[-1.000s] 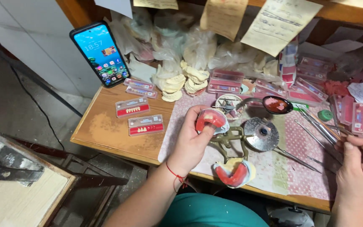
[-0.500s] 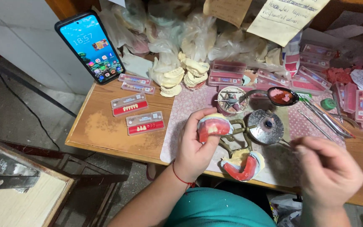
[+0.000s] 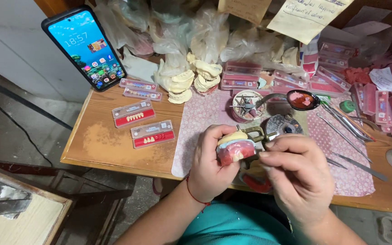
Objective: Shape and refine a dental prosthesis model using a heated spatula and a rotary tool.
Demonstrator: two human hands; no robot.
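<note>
holding a pink wax denture model (image 3: 235,149) on its pale plaster base, the left hand (image 3: 209,168) was closed round it from the left, fingers curled under and thumb up along the side, just above the near edge of the wooden table (image 3: 110,145). a brass-coloured hinged frame (image 3: 254,134) stuck out from behind the model. the right hand (image 3: 296,174) was bunched into a pinch right against the model's right side, fingertips drawn together; whether it gripped a tool or only touched the wax i cannot tell, since the fingers hid the spot. a red thread (image 3: 195,196) circled the left wrist. beneath the hands, another pink denture piece (image 3: 255,183) lay partly hidden on the patterned cloth (image 3: 200,122).

behind the hands sat a small round dish (image 3: 247,105) with bits in it and a spoon (image 3: 301,100) holding reddish wax. slim metal instruments (image 3: 341,131) lay spread to the right on the cloth. to the left, two cards of artificial teeth (image 3: 143,123) rested on bare wood, with two more strips further back. plaster casts (image 3: 191,77) were piled near the rear among plastic bags, beside stacked pink tooth cards (image 3: 241,75). a smartphone (image 3: 84,47) leaned upright at the far left with its screen lit.
</note>
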